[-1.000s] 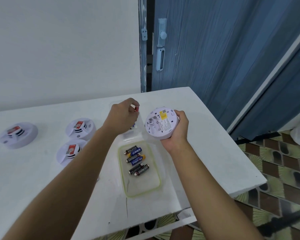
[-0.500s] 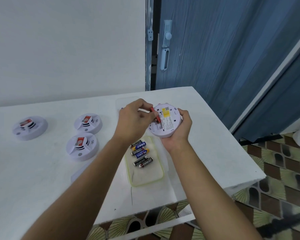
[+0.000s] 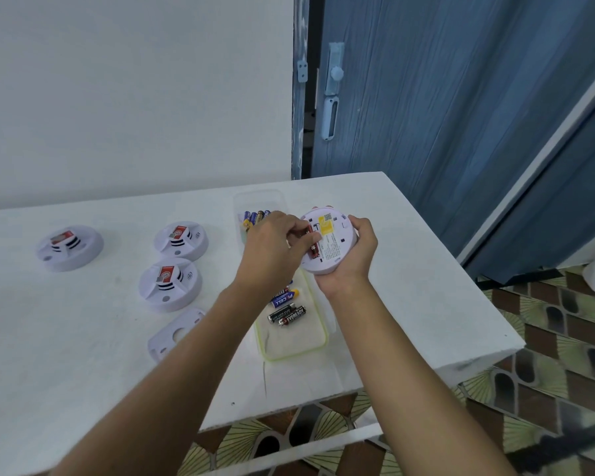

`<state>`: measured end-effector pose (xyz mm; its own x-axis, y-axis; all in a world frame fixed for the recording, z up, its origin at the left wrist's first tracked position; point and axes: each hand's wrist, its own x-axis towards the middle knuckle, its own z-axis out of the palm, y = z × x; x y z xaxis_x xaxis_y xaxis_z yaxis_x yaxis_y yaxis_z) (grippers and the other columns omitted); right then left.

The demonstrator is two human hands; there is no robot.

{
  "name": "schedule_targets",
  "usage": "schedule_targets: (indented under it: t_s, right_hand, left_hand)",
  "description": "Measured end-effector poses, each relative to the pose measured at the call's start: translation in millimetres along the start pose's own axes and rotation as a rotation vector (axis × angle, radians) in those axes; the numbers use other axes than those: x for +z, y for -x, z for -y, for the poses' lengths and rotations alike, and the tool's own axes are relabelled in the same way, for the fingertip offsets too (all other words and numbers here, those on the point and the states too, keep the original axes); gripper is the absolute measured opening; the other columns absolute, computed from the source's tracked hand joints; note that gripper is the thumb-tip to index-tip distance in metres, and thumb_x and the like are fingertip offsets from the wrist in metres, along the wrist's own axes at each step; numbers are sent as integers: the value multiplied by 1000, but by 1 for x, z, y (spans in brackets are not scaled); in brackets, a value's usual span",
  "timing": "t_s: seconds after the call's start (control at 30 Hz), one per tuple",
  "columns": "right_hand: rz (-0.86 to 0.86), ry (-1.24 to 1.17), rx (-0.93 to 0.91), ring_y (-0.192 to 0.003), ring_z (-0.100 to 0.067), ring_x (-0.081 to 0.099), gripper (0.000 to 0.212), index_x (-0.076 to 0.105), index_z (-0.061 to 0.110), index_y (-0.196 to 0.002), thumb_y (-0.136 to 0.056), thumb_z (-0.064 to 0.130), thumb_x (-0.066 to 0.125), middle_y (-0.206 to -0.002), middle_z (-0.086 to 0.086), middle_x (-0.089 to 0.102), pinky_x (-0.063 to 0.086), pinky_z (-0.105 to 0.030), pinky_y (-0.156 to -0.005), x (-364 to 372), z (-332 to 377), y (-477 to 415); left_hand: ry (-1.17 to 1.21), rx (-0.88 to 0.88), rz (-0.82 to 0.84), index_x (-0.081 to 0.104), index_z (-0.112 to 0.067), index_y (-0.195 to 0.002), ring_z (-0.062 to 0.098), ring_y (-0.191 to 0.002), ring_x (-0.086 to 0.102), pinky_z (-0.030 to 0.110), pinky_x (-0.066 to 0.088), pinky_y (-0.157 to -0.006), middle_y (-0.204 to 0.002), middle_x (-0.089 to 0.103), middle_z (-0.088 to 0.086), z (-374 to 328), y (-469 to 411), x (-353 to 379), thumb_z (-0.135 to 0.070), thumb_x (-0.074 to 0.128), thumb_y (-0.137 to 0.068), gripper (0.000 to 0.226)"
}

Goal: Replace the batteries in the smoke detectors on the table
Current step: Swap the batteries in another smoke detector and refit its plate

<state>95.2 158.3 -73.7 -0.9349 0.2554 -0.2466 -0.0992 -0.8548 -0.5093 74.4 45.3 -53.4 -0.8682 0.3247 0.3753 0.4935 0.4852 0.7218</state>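
Left hand: your left hand (image 3: 272,249) sits at 9 o'clock of the held smoke detector (image 3: 327,245); its grip is clamped, thumb and curled fingers pinching the red battery (image 3: 312,243)
Right hand: your right hand (image 3: 354,255) cups the held smoke detector from 4 o'clock; its grip is clamped round the rim, thumb over the edge at 3 o'clock
Held smoke detector: raised above the worktop (image 3: 409,304), back face tilted towards you; a yellow label sits near its 12 o'clock
Red battery: lies against the back face, left of the label, running from 12 to 6 o'clock; you cannot tell whether it is fully seated
Spare smoke detectors: three lie on the worktop at 9 o'clock of your hands; the near pair (image 3: 181,240) (image 3: 170,283) sit just beside each other; the far one (image 3: 70,247) lies well apart, further out at 9 o'clock
White plate: a flat white plate (image 3: 172,334) with a round hole lies at 7 o'clock, partly under your left forearm
Green-rimmed tray: the green-rimmed tray (image 3: 292,338) lies at 6 o'clock below your hands; loose batteries (image 3: 287,312) rest in its far half, some hidden by your left wrist
Clear box: the clear box (image 3: 258,201) stands at 11 o'clock beyond your left hand; more batteries (image 3: 255,216) show inside
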Motion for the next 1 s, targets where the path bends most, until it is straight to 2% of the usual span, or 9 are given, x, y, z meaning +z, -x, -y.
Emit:
schedule_targets:
  t_s: [0.17,0.3,0.37,0.47,0.63,0.73,0.87,0.93,1.0]
  right_hand:
    - [-37,51,5,-74,-22,56,34,66,12,-88,-88,37,43,-84,-9,59,39,-27,-65,-2,1,-3]
    - [-35,57,12,-72,-22,57,35,66,11,-88,-89,36,42,-82,-9,60,44,-25,-62,-5,4,-5]
    - [-37,61,14,-71,-22,58,36,66,10,-91,-90,36,41,-82,-9,60,48,-23,-57,-7,6,-8]
    - [-51,77,23,-67,-21,57,36,66,10,-92,-89,36,41,-82,-9,59,44,-20,-52,-10,9,-13]
    - [-78,103,16,-69,-22,59,35,65,10,-89,-90,36,42,-81,-9,61,45,-22,-54,-15,10,-20]
    - [-80,123,-2,-70,-23,60,34,66,12,-86,-89,34,42,-81,-8,63,45,-23,-56,-17,13,-25]
    - [-98,190,-15,-69,-22,60,29,65,16,-86,-91,33,42,-79,-7,64,47,-23,-58,-19,14,-32]
    - [-105,214,-24,-73,-23,60,28,65,17,-85,-92,33,43,-80,-6,64,47,-26,-63,-18,13,-36]
    - [-137,249,-48,-79,-23,60,27,66,19,-84,-92,34,44,-82,-5,64,46,-28,-68,-19,14,-42]
  left_hand:
    - [-63,64,-6,73,-4,-90,18,-81,59,13,33,-70,-88,65,9,3,4,7,-20,69,-89,17]
    - [-71,87,2,73,-4,-92,8,-79,51,0,31,-72,-91,65,9,5,3,12,-18,66,-91,15]
    - [-72,98,9,73,-5,-91,11,-78,53,5,32,-69,-90,64,8,5,2,15,-17,65,-92,15]
    - [-77,108,20,73,-3,-93,21,-84,58,17,30,-68,-90,62,10,5,2,22,-15,62,-93,17]
    - [-138,109,48,74,-2,-97,30,-95,56,18,27,-76,-99,63,13,11,4,34,-14,55,-97,23]
    - [-116,97,114,74,-4,-97,26,-99,54,23,33,-84,-103,61,11,12,1,35,-18,49,-99,29]
    - [-69,-61,331,68,-11,-76,18,-95,58,27,41,-81,-101,66,3,17,-21,16,-35,43,-102,43]
    - [-4,-140,328,75,-14,-88,13,-89,61,24,45,-79,-94,70,-6,24,-34,4,-37,46,-101,40]
    - [-78,-165,230,75,-16,-86,12,-77,60,14,43,-70,-80,67,-11,35,-46,-4,-30,50,-99,31]
